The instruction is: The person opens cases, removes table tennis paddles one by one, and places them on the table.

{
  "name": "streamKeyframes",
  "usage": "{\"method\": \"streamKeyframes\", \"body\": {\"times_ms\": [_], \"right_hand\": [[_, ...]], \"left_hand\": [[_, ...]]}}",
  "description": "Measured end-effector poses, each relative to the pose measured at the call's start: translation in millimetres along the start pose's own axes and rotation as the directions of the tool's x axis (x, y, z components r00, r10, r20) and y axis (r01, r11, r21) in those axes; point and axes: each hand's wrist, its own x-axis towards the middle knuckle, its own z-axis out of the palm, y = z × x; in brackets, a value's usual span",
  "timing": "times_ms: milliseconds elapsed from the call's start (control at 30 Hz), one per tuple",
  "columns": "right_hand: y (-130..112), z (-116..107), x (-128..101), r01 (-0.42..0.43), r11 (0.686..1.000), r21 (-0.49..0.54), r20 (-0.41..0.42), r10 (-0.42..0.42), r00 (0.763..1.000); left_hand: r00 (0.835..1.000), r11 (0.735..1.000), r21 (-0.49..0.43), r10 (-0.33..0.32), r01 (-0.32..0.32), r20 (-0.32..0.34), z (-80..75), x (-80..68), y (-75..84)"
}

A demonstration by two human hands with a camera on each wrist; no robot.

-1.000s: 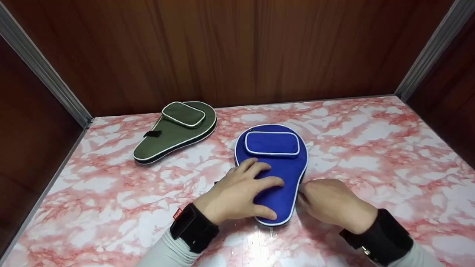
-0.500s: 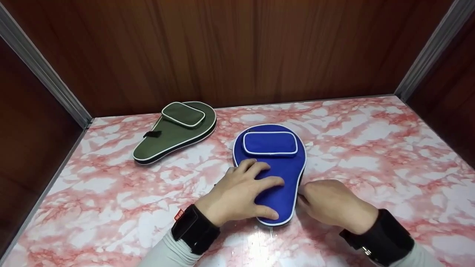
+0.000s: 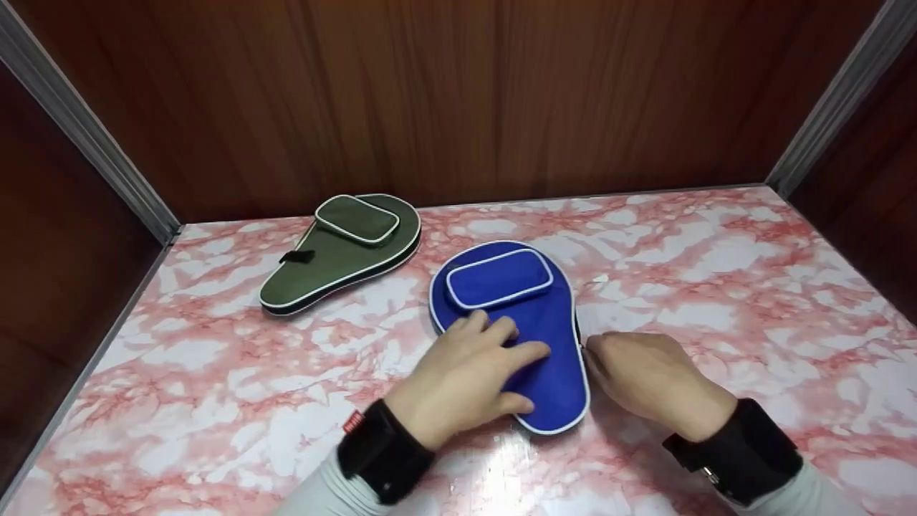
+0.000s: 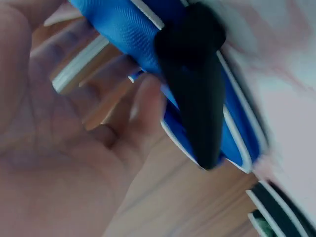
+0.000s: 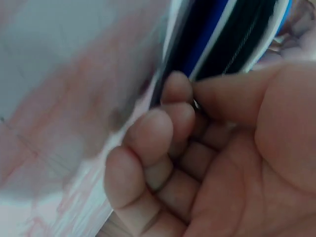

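- The left hand [image 3: 466,376] presses with flat fingers on the blue racket case [image 3: 534,337]; if the pressure is weak, the case can turn
- The right hand [image 3: 645,380] pinches something small at the zipper edge [image 5: 207,44]; this pinch can slip off

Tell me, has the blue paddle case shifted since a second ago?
Yes. The blue paddle case has turned: its wide end swung left, toward the green case, and its narrow end right, under the left hand.

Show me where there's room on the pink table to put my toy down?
The widest bare patch is the right side of the marble table, beyond the right hand. The front left corner, below the green case, is bare too. The middle is crowded: both hands are on the blue case.
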Motion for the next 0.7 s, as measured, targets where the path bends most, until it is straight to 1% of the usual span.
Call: {"method": "streamKeyframes", "body": {"times_ms": [67, 133, 400, 567, 700], "right_hand": [[0.5, 0.2, 0.2, -0.019, 1.000, 0.011, -0.005, 0.019, 1.000], [1.0, 0.6, 0.2, -0.021, 1.000, 0.018, 0.000, 0.021, 1.000], [-0.5, -0.9, 0.2, 0.002, 1.000, 0.005, 0.028, -0.002, 1.000], [-1.6, -3.4, -2.7, 0.013, 1.000, 0.001, 0.037, -0.013, 0.999], [0.4, -6.4, -5.3, 0.033, 0.999, 0.008, 0.058, -0.033, 0.998]], "left_hand": [[0.999, 0.998, 0.060, 0.014, -0.012, -0.030, 2.5, 3.1, 3.8], [0.999, 0.997, 0.073, 0.022, -0.020, -0.035, 4.9, 5.0, 5.2], [1.000, 1.000, 0.011, -0.003, 0.003, 0.020, 6.5, 4.9, 1.6], [1.000, 1.000, -0.002, -0.003, 0.003, 0.006, 7.8, 4.5, 0.6], [1.000, 1.000, -0.007, -0.001, 0.001, -0.005, 7.9, 4.8, 0.6]]}}
